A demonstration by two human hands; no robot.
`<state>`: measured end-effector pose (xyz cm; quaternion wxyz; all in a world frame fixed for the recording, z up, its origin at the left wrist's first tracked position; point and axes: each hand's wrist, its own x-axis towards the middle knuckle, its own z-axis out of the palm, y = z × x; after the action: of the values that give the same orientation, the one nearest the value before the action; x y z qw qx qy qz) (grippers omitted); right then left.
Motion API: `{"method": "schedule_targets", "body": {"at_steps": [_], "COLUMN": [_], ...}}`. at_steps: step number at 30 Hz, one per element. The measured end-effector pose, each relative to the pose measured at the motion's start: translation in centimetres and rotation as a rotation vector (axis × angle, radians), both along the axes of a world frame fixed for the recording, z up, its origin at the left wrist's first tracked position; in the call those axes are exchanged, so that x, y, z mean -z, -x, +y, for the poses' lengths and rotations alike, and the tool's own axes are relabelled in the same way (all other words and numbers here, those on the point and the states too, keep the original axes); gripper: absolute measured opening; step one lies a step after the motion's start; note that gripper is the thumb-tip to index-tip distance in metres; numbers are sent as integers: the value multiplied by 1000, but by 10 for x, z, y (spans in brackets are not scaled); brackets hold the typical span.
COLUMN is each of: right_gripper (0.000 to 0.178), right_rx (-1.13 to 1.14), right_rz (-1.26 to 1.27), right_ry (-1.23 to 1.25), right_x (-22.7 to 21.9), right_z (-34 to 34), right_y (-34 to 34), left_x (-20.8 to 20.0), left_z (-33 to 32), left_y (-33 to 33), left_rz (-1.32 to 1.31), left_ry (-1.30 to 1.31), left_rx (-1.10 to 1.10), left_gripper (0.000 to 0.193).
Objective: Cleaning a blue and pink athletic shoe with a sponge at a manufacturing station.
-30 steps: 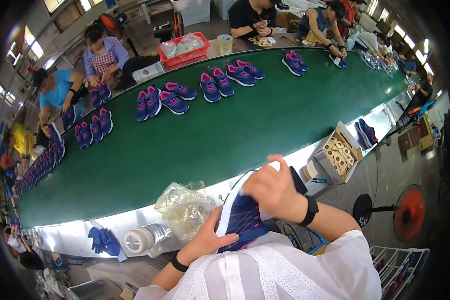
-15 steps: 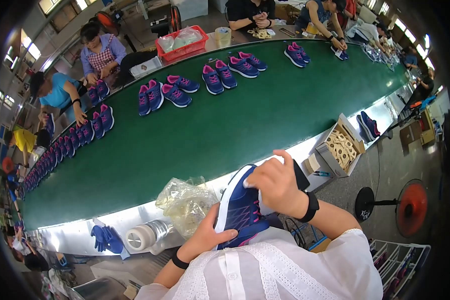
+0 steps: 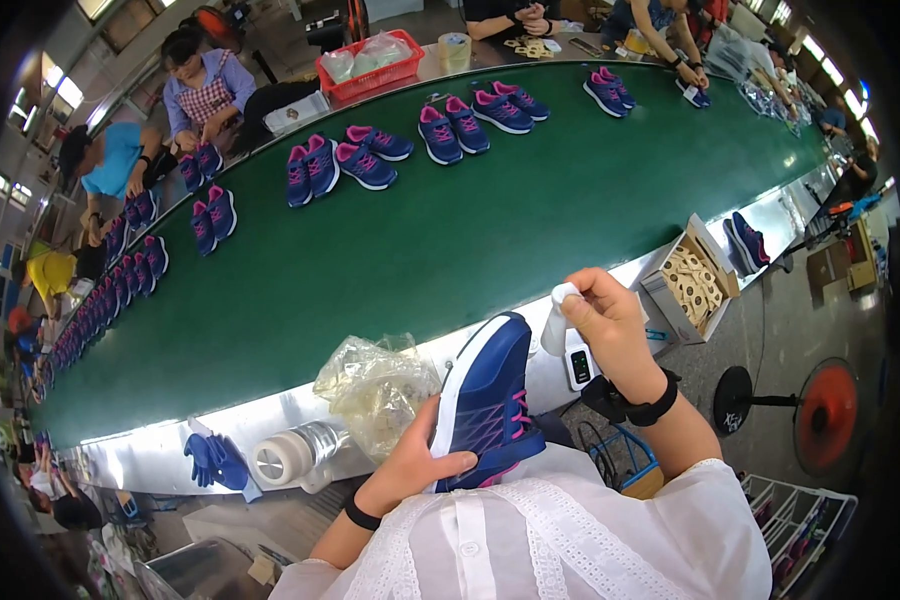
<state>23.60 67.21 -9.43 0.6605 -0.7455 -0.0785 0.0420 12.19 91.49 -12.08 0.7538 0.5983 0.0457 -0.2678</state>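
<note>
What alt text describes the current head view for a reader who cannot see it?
A person's left hand holds a pink-laced, dark-blue sneaker; the right hand pinches a small white cloth-like piece. Beyond lies a long green work surface bearing similar sneakers.

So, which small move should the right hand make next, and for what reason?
Probably bring the white cloth leftward to the toe of the navy sneaker. The right hand pinches the cloth just right of that toe, which is uncovered and points away from the person, while the left hand grips the sneaker farther back, so it should stay steady.
</note>
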Motion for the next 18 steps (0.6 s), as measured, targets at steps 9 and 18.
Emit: {"method": "schedule_targets", "body": {"at_steps": [9,18], "right_gripper": [9,17], "right_rx": [-9,-299], "right_rz": [52,-925], "right_ry": [-66,634], "right_x": [-1,-12], "right_z": [6,52], "right_y": [12,14], "left_x": [-6,-2], "left_z": [-3,-7], "left_y": [-1,4], "left_rz": [20,-195], "left_ry": [-21,-312], "left_rx": [12,99], "left_gripper": [81,82]}}
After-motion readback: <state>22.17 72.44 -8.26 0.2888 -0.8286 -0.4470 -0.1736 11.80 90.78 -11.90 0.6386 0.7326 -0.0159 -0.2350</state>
